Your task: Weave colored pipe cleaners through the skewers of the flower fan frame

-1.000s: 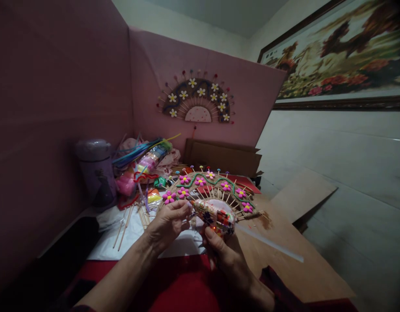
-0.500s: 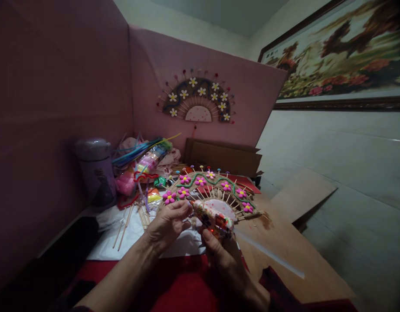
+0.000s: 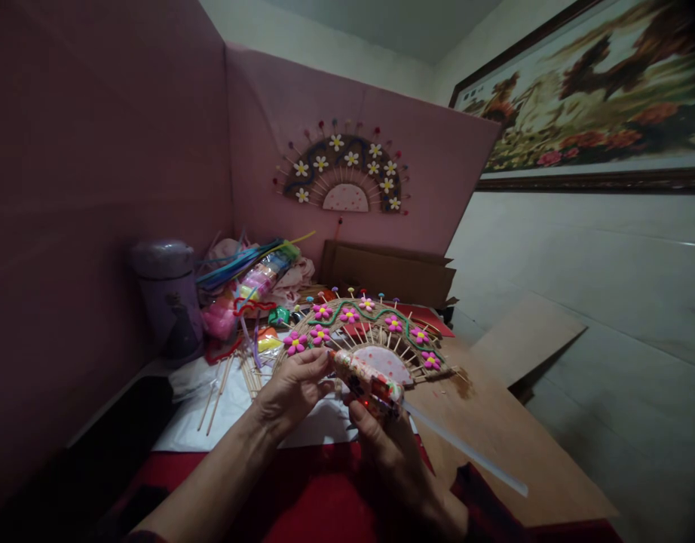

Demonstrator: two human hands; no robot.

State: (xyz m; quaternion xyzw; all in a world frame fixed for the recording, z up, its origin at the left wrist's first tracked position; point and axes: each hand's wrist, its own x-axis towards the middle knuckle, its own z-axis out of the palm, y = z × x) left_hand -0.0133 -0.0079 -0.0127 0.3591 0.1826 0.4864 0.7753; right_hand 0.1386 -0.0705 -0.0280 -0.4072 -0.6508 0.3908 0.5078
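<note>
In the head view, I see the right hand (image 3: 384, 439) grasping the glue gun (image 3: 370, 377) at lower centre. The left hand (image 3: 295, 383) has its fingers pinched near the gun's tip; what they hold, I cannot tell. Behind lies the fan (image 3: 381, 360).

No text, label, brand or number can be read for certain. The framed horse picture (image 3: 596, 98) on the wall carries a short row of small dark marks (image 3: 473, 96) near its upper left corner; they resemble written characters, but they are too small and blurred to make out. Any lettering on the purple flask (image 3: 167, 302) or the clear-wrapped multicoloured pack (image 3: 268, 273) is too dim to tell
</note>
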